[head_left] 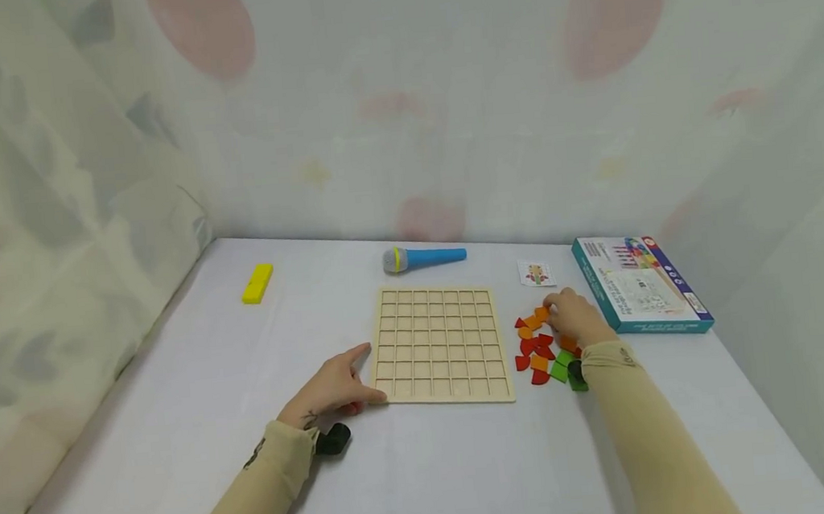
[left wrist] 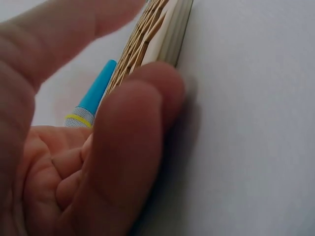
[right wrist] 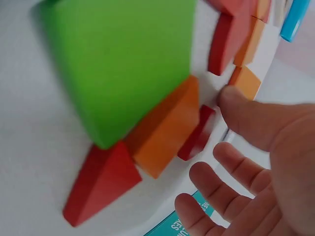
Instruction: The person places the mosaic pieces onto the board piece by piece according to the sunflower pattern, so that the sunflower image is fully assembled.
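Observation:
A pale wooden grid board (head_left: 439, 344) lies flat, its compartments bare. My left hand (head_left: 335, 388) rests at its left side, with the extended index finger at the left edge and the thumb at the near left corner; the other fingers curl under the palm. To the right of the board is a loose cluster of red, orange and green pieces. Over its far part reaches my right hand (head_left: 575, 314), fingertips right at an orange piece (head_left: 542, 314). In the right wrist view the thumb and loosely bent fingers (right wrist: 209, 179) stand apart; the index finger is hidden.
A toy microphone (head_left: 426, 257) with a blue handle lies behind the board. A small pattern card (head_left: 535, 273) and a teal-edged box (head_left: 643, 286) are at the back right. A yellow block (head_left: 257, 284) lies at the back left. Hanging cloth (head_left: 401, 113) borders the table.

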### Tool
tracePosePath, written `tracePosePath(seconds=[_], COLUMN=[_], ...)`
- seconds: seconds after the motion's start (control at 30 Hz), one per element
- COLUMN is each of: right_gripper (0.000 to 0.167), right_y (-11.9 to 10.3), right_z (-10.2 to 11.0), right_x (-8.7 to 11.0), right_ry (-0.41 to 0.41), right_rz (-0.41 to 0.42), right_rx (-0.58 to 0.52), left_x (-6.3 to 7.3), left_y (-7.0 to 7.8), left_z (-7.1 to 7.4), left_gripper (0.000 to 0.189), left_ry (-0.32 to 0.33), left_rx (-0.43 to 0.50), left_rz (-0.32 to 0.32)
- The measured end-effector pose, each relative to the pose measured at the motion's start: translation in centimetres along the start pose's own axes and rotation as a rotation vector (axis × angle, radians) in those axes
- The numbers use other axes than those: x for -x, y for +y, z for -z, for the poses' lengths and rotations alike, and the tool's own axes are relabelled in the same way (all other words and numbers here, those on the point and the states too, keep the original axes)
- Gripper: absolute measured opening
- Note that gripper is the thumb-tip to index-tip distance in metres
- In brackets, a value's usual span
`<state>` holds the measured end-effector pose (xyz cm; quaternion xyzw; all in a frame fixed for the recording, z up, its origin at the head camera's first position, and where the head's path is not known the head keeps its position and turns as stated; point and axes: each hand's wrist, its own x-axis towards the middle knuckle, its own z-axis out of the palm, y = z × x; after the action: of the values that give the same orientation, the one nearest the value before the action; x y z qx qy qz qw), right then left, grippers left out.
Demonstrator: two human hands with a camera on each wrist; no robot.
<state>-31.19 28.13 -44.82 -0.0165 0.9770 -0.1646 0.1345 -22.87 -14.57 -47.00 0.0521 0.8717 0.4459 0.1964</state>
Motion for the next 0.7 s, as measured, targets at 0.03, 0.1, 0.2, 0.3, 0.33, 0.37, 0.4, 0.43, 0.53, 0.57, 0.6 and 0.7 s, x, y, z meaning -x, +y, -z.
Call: tracePosePath(seconds=[0.03, 0.1, 0.2, 0.3, 0.33, 0.37, 0.4, 0.43, 0.53, 0.57, 0.6, 0.7], right_gripper=[0.034, 0.031, 0.023, 0.019, 0.019, 0.019, 0.02, 0.021, 0.023, 0.024, 0.024, 0.022], right_y=[0.0, -0.2, -1.0, -2.5, -3.1, -3.9, -4.7, -5.6, -8.5, -9.5, -10.3, -12.6], right_z=[0.1, 0.5, 1.1, 1.5, 1.6, 1.5, 1.4, 1.3, 0.5, 0.1, -0.3, -1.6], right_x=[0.0, 0.1, 0.6, 0.9, 0.9, 0.8, 0.7, 0.5, -0.1, -0.4, -0.7, -1.6], right_ry=[-0.002, -0.006, 0.015, 0.067, 0.081, 0.091, 0.095, 0.098, 0.076, 0.073, 0.068, 0.063], right_rz=[-0.006, -0.017, -0.028, -0.032, -0.021, -0.022, -0.014, -0.003, 0.005, 0.008, 0.019, 0.024], right_rx=[-0.013, -0.056, -0.139, -0.269, -0.317, -0.366, -0.416, -0.466, -0.611, -0.65, -0.682, -0.758], left_x=[0.0, 0.1, 0.2, 0.1, 0.1, 0.0, 0.0, -0.1, -0.1, -0.1, -0.1, -0.1], left_y=[0.0, 0.0, 0.1, 0.1, 0.0, 0.0, 0.0, 0.0, -0.2, -0.2, -0.2, -0.4], left_z=[0.0, 0.0, 0.0, -0.1, -0.2, -0.2, -0.3, -0.3, -0.5, -0.6, -0.6, -0.8], left_gripper=[0.108, 0.107, 0.105, 0.102, 0.101, 0.1, 0.1, 0.099, 0.099, 0.099, 0.099, 0.099], left_ry=[-0.001, -0.005, -0.003, 0.009, 0.016, 0.022, 0.029, 0.035, 0.04, 0.041, 0.039, 0.034], left_rx=[-0.001, 0.003, 0.011, 0.019, 0.021, 0.025, 0.028, 0.031, 0.049, 0.056, 0.062, 0.071], left_rz=[-0.009, -0.024, -0.046, -0.057, -0.054, -0.05, -0.046, -0.04, -0.024, -0.023, -0.024, -0.033])
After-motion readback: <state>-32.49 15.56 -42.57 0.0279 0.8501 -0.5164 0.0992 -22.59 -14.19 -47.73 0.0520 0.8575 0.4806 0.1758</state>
